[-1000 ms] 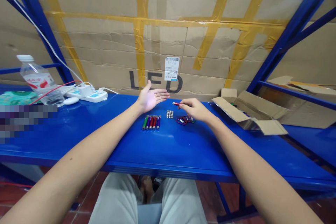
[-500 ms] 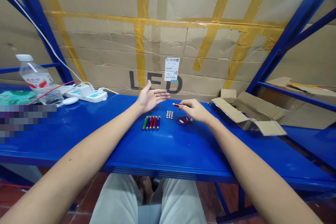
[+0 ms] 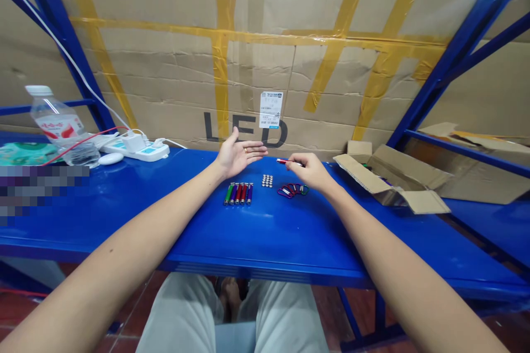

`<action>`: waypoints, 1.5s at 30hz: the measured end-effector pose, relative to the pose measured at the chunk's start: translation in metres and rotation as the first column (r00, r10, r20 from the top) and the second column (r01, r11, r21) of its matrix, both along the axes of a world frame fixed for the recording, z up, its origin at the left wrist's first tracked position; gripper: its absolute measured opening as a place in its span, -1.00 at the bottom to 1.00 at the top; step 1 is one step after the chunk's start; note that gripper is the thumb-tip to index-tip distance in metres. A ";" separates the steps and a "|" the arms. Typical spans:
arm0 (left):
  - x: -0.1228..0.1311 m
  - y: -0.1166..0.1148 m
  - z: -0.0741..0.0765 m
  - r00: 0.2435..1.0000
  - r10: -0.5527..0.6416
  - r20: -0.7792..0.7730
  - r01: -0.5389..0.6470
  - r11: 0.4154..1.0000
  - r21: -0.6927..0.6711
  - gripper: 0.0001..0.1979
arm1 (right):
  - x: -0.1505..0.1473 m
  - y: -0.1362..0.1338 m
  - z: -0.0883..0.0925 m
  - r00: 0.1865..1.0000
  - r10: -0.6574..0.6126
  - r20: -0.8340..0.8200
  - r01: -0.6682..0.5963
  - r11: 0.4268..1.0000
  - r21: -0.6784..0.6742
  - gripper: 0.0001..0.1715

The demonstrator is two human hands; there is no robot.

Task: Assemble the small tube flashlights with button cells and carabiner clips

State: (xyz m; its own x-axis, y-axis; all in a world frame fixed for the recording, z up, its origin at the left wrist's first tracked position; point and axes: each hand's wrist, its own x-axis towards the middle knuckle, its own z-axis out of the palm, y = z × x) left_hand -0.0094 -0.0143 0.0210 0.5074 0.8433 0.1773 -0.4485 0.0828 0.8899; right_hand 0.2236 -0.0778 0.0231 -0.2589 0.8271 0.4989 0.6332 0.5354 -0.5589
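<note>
The right hand has a fingertip grip on a red torch, held above the tabletop and pointing toward the left hand, whose grip is open, fingers outstretched. Nearer the body lie carabiners, metal discs and a torch row. Farther out stand a box, right, and a bottle, left.

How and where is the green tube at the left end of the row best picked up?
Probably pinch the green tube across its middle, from above and the left: it lies slim and lengthwise, with no tube on its left and a purple tube close on its right.
</note>
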 end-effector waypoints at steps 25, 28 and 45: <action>0.001 -0.001 0.000 0.998 -0.051 -0.031 0.052 0.999 0.002 -0.12 | 0.002 0.003 -0.003 0.998 0.038 0.044 -0.036 0.999 -0.041 -0.68; 0.001 -0.001 0.000 0.998 -0.053 -0.039 0.053 0.999 0.001 -0.14 | 0.002 0.003 -0.002 0.999 0.045 0.016 -0.044 0.999 -0.007 -0.68; -0.001 0.014 -0.010 0.839 0.331 -0.431 -0.276 0.943 0.186 -0.76 | 0.007 0.020 -0.021 0.943 -0.062 0.327 0.063 0.998 0.008 -0.65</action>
